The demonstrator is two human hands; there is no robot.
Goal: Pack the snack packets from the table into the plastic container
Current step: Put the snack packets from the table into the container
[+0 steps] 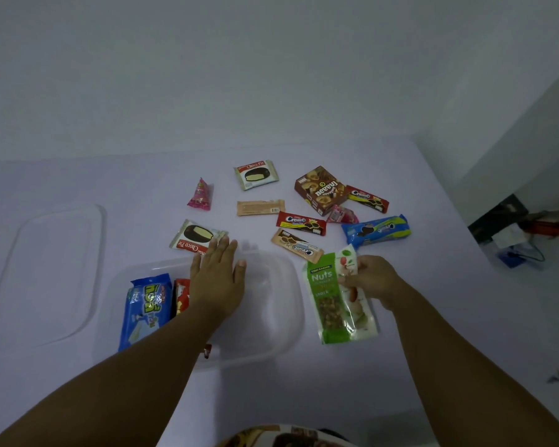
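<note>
Packets lie scattered on the white table (400, 366), and a clear plastic container (291, 321) sits at its near middle. Inside the container, against its left wall, lies a blue wafer packet (146, 309) with a red packet (181, 295) just beside it, partly hidden by the left arm. The left hand (218, 279) reaches over the container with fingers straight and spread, gripping nothing, its fingertips near the container's far rim. The right hand (373, 279) pinches the upper edge of a green Nuts packet (331, 304), which hangs just to the right of the container; whether its lower end touches the table is unclear. Beyond the container, a Choco Pie packet (196, 237) lies just past the left fingertips, and a second Choco Pie packet (255, 174) lies farther back. Between them and off to the sides are a pink triangular packet (201, 195), a tan bar (260, 208), two red Cream-O packets (300, 223) (367, 198), a beige Cream-O packet (296, 245), a brown biscuit box (320, 188), a small pink packet (342, 214) just in front of the box, and a blue cookie packet (375, 230). The container's clear lid (88, 285) lies flat on the table, well to the left.
</note>
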